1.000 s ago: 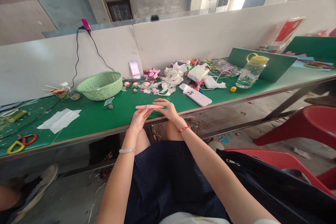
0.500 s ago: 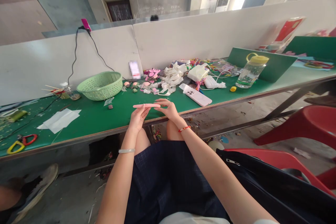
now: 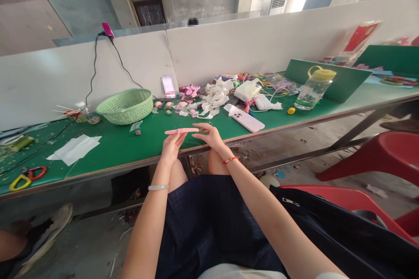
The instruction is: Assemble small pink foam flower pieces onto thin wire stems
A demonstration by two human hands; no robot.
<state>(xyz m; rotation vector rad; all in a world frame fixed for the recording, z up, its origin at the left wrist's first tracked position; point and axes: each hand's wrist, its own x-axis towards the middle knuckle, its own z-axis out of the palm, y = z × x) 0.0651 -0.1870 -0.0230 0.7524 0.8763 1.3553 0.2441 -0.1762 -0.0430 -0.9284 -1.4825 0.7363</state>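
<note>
A slim, flat pink strip (image 3: 181,130), seen nearly edge-on, lies level just above the table's front edge. My left hand (image 3: 170,144) grips its left part, thumb on the near side and fingers beneath. Around the strip's right end, my right hand (image 3: 209,134) has thumb and fingers apart, one above and one below. Whether a fingertip of it touches the strip I cannot tell. A pink phone (image 3: 248,120) lies on the green table (image 3: 157,139) to the right of my right hand.
A green basket (image 3: 126,107) stands left, with white paper (image 3: 74,149) and scissors (image 3: 28,178) nearer the edge. Crumpled white strips (image 3: 216,96) and pink pieces (image 3: 190,92) lie behind my hands. On the right are a water bottle (image 3: 314,89) and a red stool (image 3: 379,157).
The pink strip has shifted slightly left in my left hand, and its tilt has changed a little. My right hand has hardly moved.
</note>
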